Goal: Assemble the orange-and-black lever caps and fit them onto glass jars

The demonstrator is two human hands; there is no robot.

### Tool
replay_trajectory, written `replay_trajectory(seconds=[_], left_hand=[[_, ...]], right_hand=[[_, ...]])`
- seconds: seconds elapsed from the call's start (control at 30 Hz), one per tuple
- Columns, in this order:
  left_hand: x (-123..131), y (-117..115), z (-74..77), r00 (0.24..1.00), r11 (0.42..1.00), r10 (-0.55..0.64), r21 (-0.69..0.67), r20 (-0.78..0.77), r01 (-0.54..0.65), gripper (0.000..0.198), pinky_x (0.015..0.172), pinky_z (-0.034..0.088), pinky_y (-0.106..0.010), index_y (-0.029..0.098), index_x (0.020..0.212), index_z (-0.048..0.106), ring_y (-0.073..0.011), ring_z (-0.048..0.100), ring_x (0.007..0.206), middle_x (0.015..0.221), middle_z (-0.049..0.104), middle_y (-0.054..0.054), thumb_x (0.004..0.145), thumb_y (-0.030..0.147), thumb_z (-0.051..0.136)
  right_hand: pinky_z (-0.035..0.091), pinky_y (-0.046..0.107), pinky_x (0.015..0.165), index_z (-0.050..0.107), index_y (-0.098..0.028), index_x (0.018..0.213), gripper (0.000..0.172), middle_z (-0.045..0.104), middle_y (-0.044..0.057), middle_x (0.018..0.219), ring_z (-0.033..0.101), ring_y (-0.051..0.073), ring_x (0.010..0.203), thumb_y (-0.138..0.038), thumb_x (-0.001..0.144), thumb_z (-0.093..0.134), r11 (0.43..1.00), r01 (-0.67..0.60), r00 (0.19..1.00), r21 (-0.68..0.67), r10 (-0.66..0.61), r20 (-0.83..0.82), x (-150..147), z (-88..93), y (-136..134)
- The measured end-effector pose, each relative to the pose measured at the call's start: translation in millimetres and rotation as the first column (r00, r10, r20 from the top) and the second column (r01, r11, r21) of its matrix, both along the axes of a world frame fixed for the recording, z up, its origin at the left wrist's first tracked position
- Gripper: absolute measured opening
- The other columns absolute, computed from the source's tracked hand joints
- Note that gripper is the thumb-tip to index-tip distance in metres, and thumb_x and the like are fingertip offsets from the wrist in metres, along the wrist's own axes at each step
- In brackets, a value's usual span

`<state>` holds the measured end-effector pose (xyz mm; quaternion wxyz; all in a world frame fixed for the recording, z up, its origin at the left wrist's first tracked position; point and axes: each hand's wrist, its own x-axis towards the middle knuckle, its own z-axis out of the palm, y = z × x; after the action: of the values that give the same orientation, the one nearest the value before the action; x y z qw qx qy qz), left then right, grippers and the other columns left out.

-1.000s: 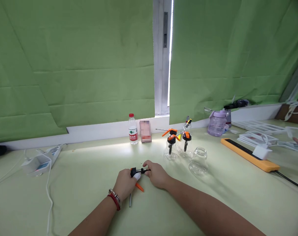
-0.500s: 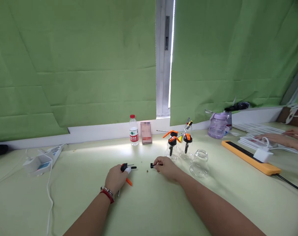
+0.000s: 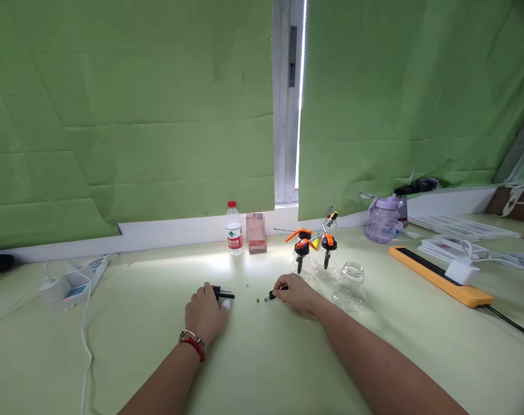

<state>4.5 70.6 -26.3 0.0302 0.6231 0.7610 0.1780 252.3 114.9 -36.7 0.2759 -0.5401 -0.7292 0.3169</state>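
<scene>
A: Clock centred on the brown bit on the table, twelve toward the window. Left hand?

B: At nine. Fingers curled down around a black head, covering much of it; a dark prong and a thin rod project toward three.

A: Right hand?

B: At three, near centre. Fingertips pinched on a spring-ended piece, coil pointing toward nine. Its gripped end is partly hidden.

A: Joined?

B: No. Head and spring-ended piece are well apart, one per hand. The brown bit lies loose just beside the coil; a pale ring lies loose toward eleven. Material of both too small to tell.

A: Progress?

B: My judgement: partway, with the unit in separate parts. Whether the parts are coming off or going on, cannot tell from this.

A: Comparison pieces?

B: Between one and two: at least two orange-and-black heads seated on clear jars, apparently whole. Farther out at three, an open-mouthed jar with no head fitted. That seating is not done.
</scene>
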Motion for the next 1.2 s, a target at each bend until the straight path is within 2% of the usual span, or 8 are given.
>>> replay_trajectory(seconds=[0.07, 0.17, 0.27, 0.37, 0.5, 0.63, 0.97, 1.2], left_hand=[[6.4, -1.9, -1.9, 0.987, 0.993, -0.031, 0.111, -0.159, 0.049, 0.060, 0.092, 0.032, -0.046, 0.007, 0.126, 0.042, -0.0348, 0.045, 0.114, 0.124, 0.051, -0.020, 0.074, 0.034, 0.050], [17.0, -3.3, -5.6, 0.932, 0.956, -0.170, 0.177, -0.322, 0.235, 0.058, 0.105, 0.020, -0.048, 0.007, 0.130, 0.040, -0.0326, 0.035, 0.126, 0.136, 0.041, -0.020, 0.076, 0.026, 0.048], [28.8, -2.2, -10.9, 0.853, 0.885, -0.390, 0.115, -0.347, 0.451, 0.052, 0.109, 0.018, -0.045, 0.010, 0.130, 0.042, -0.0298, 0.029, 0.132, 0.143, 0.035, -0.017, 0.079, 0.019, 0.044], [37.3, 2.2, -16.3, 0.813, 0.835, -0.525, 0.028, -0.252, 0.549, 0.051, 0.108, 0.027, -0.039, 0.011, 0.131, 0.040, -0.0250, 0.029, 0.133, 0.147, 0.029, -0.014, 0.080, 0.012, 0.037], [38.5, 10.9, -18.6, 0.802, 0.812, -0.583, -0.058, -0.130, 0.581, 0.050, 0.109, 0.028, -0.038, 0.007, 0.134, 0.035, -0.0236, 0.026, 0.135, 0.148, 0.025, -0.016, 0.085, 0.017, 0.032], [36.2, 15.2, -16.4, 0.782, 0.791, -0.612, -0.092, -0.117, 0.605, 0.045, 0.109, 0.027, -0.040, 0.007, 0.129, 0.044, -0.0243, 0.033, 0.132, 0.142, 0.038, -0.016, 0.087, 0.018, 0.032], [33.5, 1.7, -15.7, 0.780, 0.789, -0.615, -0.088, -0.118, 0.609, 0.040, 0.108, 0.029, -0.040, 0.013, 0.125, 0.049, -0.0247, 0.038, 0.128, 0.136, 0.045, -0.014, 0.088, 0.020, 0.033], [33.5, -5.9, -10.0, 0.740, 0.748, -0.663, -0.133, -0.114, 0.650, 0.050, 0.103, 0.035, -0.038, 0.020, 0.132, 0.043, -0.0231, 0.043, 0.123, 0.133, 0.046, -0.011, 0.084, 0.011, 0.032]], right_hand=[[0.039, 0.023, 0.059, 0.066, -0.018, 0.074, 0.013, 0.066, 0.004, 0.079, 0.056, 0.015, 0.070, -0.027, 0.071, 0.058, 1.000, 0.007, 1.000, 0.011, -0.007, 0.002, 0.4, 2.2, -0.2], [0.040, 0.023, 0.061, 0.066, -0.018, 0.072, 0.013, 0.066, 0.004, 0.081, 0.057, 0.016, 0.076, -0.028, 0.071, 0.058, 0.999, 0.021, 1.000, 0.030, -0.021, -0.003, 1.1, 6.5, -1.4], [0.039, 0.023, 0.058, 0.066, -0.018, 0.072, 0.014, 0.066, 0.004, 0.079, 0.057, 0.016, 0.073, -0.028, 0.071, 0.057, 0.999, 0.039, 0.999, 0.030, -0.039, -0.002, 1.9, 9.3, -2.4], [0.038, 0.023, 0.056, 0.065, -0.017, 0.070, 0.014, 0.066, 0.004, 0.075, 0.056, 0.015, 0.068, -0.028, 0.071, 0.057, 0.998, 0.055, 0.998, 0.029, -0.055, 0.001, 3.2, 8.9, -1.6], [0.039, 0.023, 0.056, 0.065, -0.016, 0.069, 0.014, 0.066, 0.005, 0.074, 0.057, 0.016, 0.068, -0.027, 0.071, 0.057, 0.997, 0.067, 0.998, 0.035, -0.067, 0.000, 5.3, 6.3, 1.1], [0.040, 0.023, 0.055, 0.066, -0.016, 0.077, 0.018, 0.066, 0.004, 0.072, 0.058, 0.015, 0.066, -0.031, 0.072, 0.058, 1.000, -0.003, 1.000, 0.030, 0.003, -0.014, 4.9, 4.6, 0.6], [0.038, 0.028, 0.082, 0.067, -0.020, 0.078, 0.010, 0.063, 0.002, 0.096, 0.053, 0.018, 0.092, -0.023, 0.069, 0.068, 0.965, -0.116, 0.993, 0.236, 0.114, 0.025, -17.7, -9.8, -7.7], [0.037, 0.027, 0.076, 0.065, -0.019, 0.074, 0.008, 0.064, 0.001, 0.084, 0.053, 0.018, 0.083, -0.022, 0.068, 0.070, 0.938, -0.208, 0.976, 0.276, 0.179, 0.127, -14.4, -9.6, -8.1]])
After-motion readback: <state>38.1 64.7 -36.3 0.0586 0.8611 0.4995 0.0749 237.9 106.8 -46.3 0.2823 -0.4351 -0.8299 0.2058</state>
